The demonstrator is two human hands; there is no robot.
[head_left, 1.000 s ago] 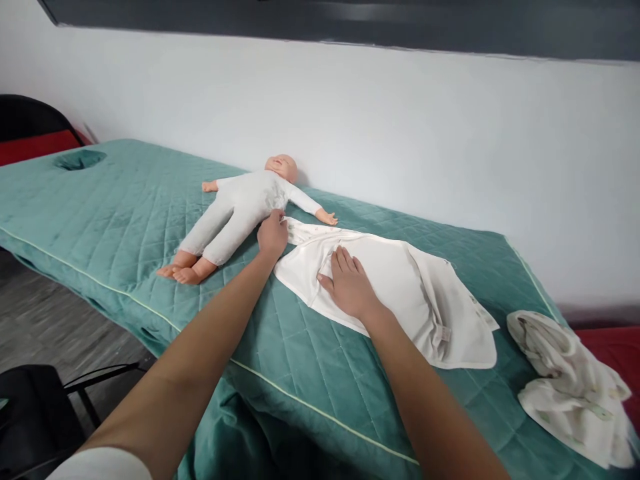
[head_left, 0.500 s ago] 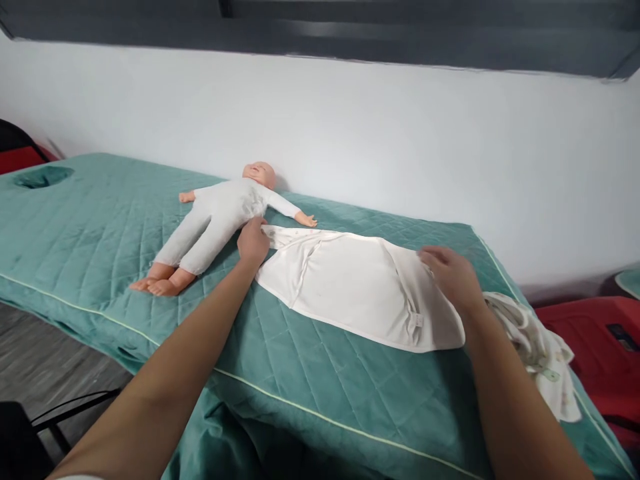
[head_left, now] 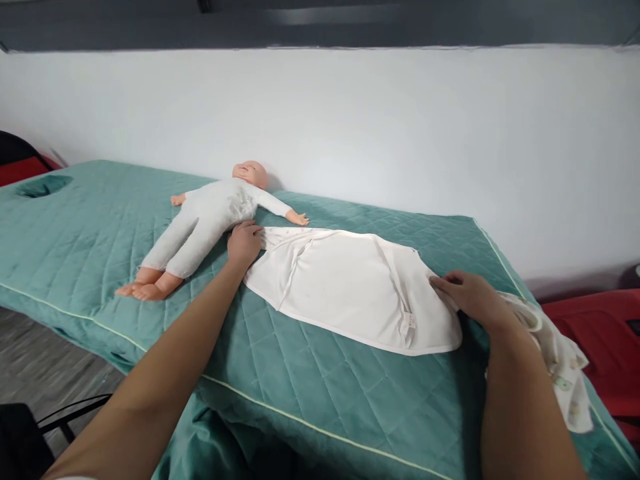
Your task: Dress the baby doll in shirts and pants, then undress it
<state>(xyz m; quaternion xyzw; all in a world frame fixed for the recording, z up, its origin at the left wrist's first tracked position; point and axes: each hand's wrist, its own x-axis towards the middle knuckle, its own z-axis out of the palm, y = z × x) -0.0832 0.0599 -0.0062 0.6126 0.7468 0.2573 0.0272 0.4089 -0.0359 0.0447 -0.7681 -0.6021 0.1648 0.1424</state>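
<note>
A white swaddle cloth (head_left: 345,287) lies spread flat on the teal quilted table (head_left: 100,233). My left hand (head_left: 244,241) is closed on the cloth's left end, right beside a baby doll (head_left: 210,217) in a white suit that lies on its back near the wall. My right hand (head_left: 473,297) rests on the cloth's right end with the fingers stretched out flat, pressing it down.
A crumpled patterned cloth (head_left: 555,360) lies at the table's right end, partly under my right forearm. Red seats (head_left: 595,333) stand to the right and far left. The white wall runs along the table's far side. A face hole (head_left: 43,185) is at the far left.
My right hand slid from the middle of the white cloth to its right end, flattening it. My left hand stayed on the left end. The view shifted to the right.
</note>
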